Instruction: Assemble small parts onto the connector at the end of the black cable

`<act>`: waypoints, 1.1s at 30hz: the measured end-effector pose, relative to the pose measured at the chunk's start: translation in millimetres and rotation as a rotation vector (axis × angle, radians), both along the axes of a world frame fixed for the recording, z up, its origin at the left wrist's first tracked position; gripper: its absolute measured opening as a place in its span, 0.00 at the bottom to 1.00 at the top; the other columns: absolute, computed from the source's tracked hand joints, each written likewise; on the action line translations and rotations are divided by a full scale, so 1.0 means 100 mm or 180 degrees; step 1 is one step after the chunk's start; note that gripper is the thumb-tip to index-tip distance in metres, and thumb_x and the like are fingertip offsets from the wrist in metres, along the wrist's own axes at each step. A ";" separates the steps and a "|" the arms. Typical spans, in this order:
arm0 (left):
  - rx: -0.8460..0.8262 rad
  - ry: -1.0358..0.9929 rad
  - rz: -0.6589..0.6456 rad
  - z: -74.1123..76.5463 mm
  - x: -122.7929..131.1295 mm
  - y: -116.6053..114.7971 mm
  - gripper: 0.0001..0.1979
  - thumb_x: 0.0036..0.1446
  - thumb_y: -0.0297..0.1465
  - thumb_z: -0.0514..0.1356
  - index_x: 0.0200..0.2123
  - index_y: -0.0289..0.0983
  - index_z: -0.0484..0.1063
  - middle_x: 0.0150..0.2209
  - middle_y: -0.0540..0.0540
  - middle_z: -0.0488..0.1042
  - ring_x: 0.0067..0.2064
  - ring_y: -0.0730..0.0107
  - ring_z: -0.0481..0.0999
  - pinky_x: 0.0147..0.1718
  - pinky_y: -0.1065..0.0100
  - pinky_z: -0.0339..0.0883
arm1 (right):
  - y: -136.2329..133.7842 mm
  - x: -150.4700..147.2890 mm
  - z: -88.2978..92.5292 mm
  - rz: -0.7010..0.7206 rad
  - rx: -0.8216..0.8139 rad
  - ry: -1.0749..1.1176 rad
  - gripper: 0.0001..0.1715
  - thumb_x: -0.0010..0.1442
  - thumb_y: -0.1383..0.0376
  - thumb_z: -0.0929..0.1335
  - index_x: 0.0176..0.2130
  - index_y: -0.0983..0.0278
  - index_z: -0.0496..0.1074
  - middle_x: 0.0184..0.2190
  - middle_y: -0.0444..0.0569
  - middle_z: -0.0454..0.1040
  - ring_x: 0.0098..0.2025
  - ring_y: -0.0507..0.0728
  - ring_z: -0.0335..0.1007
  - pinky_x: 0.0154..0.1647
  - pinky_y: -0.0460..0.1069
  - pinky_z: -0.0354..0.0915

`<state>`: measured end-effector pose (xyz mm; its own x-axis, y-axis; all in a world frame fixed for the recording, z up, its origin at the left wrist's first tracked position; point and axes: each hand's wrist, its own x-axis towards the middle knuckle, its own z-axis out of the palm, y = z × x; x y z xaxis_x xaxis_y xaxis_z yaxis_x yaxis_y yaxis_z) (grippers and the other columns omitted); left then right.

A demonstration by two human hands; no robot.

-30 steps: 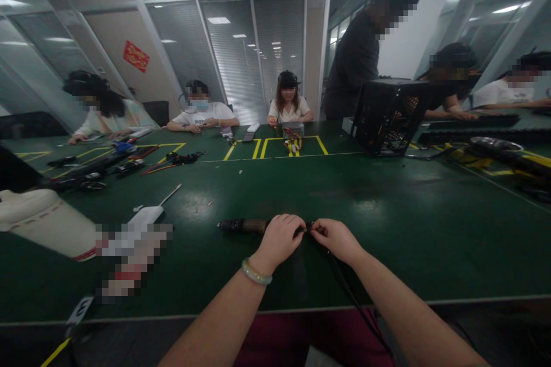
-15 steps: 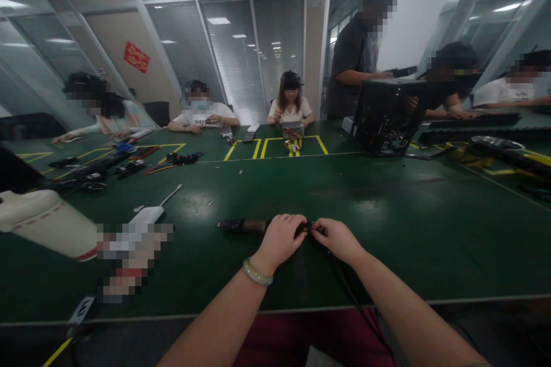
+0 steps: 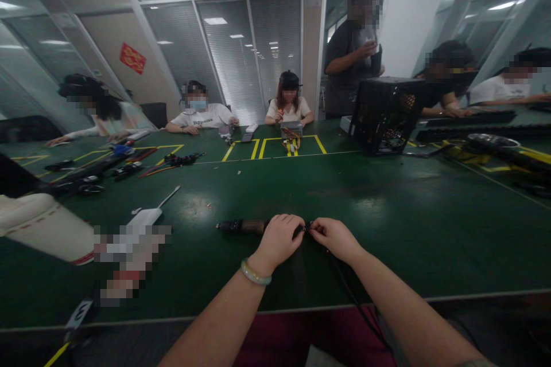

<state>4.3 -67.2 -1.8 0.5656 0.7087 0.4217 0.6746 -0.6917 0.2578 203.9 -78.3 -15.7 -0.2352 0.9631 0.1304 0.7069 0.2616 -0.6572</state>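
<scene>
A dark cylindrical tool (image 3: 247, 226) lies on the green table, its narrow tip pointing left. My left hand (image 3: 280, 241) is wrapped over the tool's right part. Close beside it, my right hand (image 3: 336, 238) pinches the small dark end piece where a black cable (image 3: 348, 284) leaves the tool. The fingertips of both hands nearly meet there, and the fine detail between them is too small to make out. From my right hand the cable runs down over the table's front edge.
At left on the green table (image 3: 241, 195) are a white cup (image 3: 51, 229), a white device (image 3: 144, 221) and dark cables. A black computer case (image 3: 383, 117) stands at the back right. Several people are around the far side, one standing. More parts lie at right.
My hands keep the same hold on the tool and cable end. Across the table, the standing person has straightened and raised a hand to the chest. The view has shifted slightly.
</scene>
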 end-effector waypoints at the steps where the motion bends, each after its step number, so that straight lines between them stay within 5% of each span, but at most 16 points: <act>1: 0.0000 0.0010 -0.0010 0.00 0.00 0.00 0.06 0.59 0.29 0.59 0.41 0.40 0.69 0.40 0.48 0.73 0.44 0.64 0.71 0.45 0.61 0.62 | 0.00 0.00 0.00 0.0006 -0.0002 -0.0001 0.08 0.59 0.61 0.66 0.35 0.61 0.75 0.28 0.43 0.76 0.29 0.53 0.69 0.29 0.46 0.59; 33: -0.0015 0.0010 0.0228 0.02 0.06 -0.01 0.06 0.60 0.31 0.58 0.41 0.40 0.70 0.40 0.48 0.74 0.43 0.63 0.72 0.43 0.61 0.62 | -0.02 -0.02 0.05 -0.0053 -0.0065 -0.0018 0.09 0.59 0.61 0.66 0.34 0.61 0.75 0.28 0.44 0.76 0.28 0.53 0.68 0.29 0.45 0.58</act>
